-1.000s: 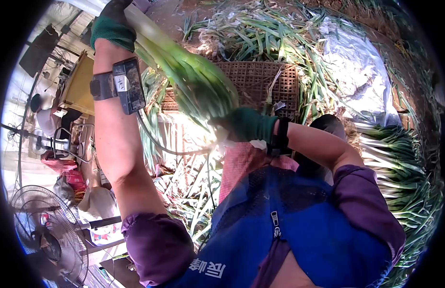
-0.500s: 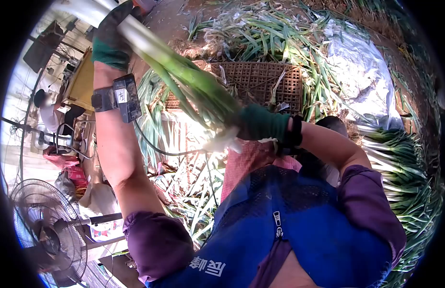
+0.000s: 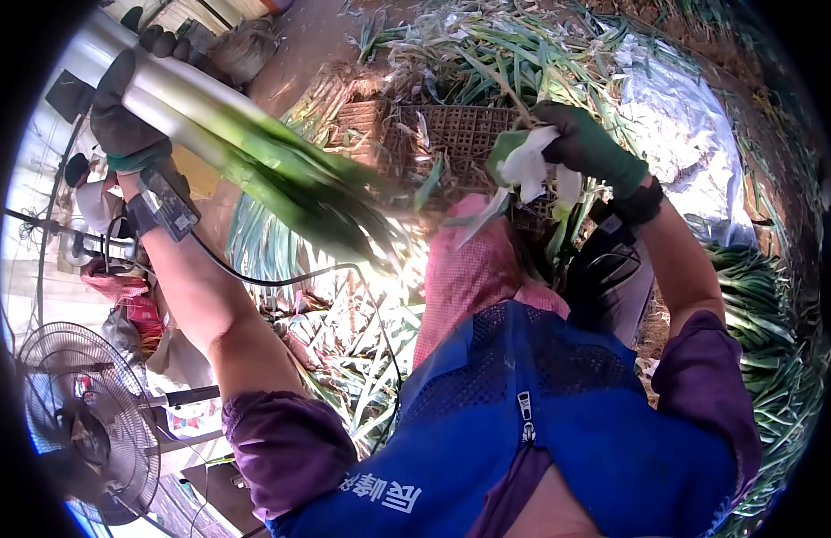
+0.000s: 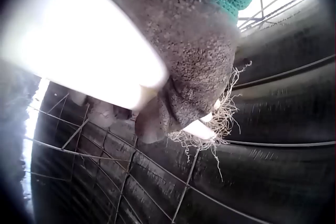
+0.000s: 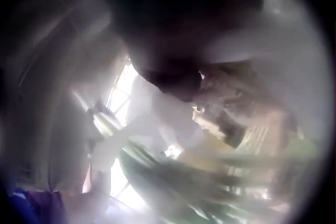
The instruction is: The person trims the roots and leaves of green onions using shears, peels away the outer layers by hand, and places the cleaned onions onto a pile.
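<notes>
My gloved left hand (image 3: pixel 128 112) grips a bunch of thick green onions (image 3: pixel 245 148) by their white stems, held out at the upper left with the blurred leaves trailing down toward the middle. In the left wrist view the glove (image 4: pixel 194 45) wraps the glaring white stems (image 4: pixel 79 40), and stringy roots (image 4: pixel 228 113) stick out past it. Apart from the bunch, my gloved right hand (image 3: pixel 595 148) pinches limp white-and-green peeled leaves (image 3: pixel 527 166) above the brown crate. The right wrist view is blurred; a dark glove (image 5: pixel 168 29) fills its top.
Below my hands stands a brown lattice crate (image 3: pixel 451 134). Onion leaves (image 3: pixel 487 58) lie heaped behind it, beside a silvery plastic sheet (image 3: pixel 675 117). More green onions (image 3: pixel 752 305) are piled at right. A fan (image 3: pixel 88 421) and a person (image 3: pixel 97 211) are at left. A cable (image 3: pixel 281 282) hangs from my left wrist.
The left hand has swung the onion bunch outward to the left. My right hand has left the bunch's leafy part and moved up and right, carrying peeled leaves.
</notes>
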